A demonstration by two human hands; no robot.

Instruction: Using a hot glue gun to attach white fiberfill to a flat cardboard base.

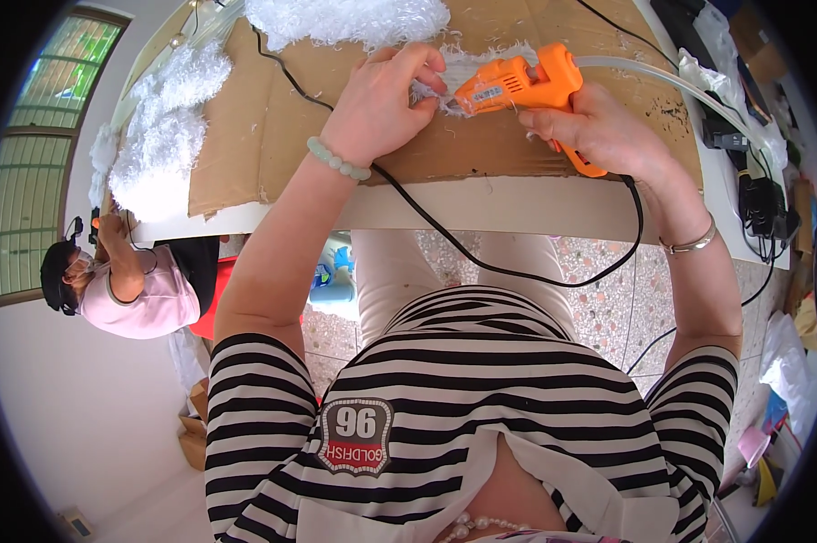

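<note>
My right hand (603,131) is wrapped round the handle of an orange glue gun (521,86), its nozzle pointing left. A piece of white fringed material (463,65) lies on the cardboard (272,136), partly behind the gun. My left hand (386,104) is at the left end of this piece, thumb and forefinger curled about its edge close to the nozzle. The exact pinch is partly hidden. From the gun's handle a black cord (517,282) loops down past the table edge and back up under my left wrist. A clear tube-like strip (644,68) runs rightward from behind the gun.
Fluffy white fringe (345,20) is heaped at the far edge, with more fringe (168,118) at the left. Black power adapters and cables (761,204) crowd the right table edge. A co-worker in a pink top (155,294) is at the left.
</note>
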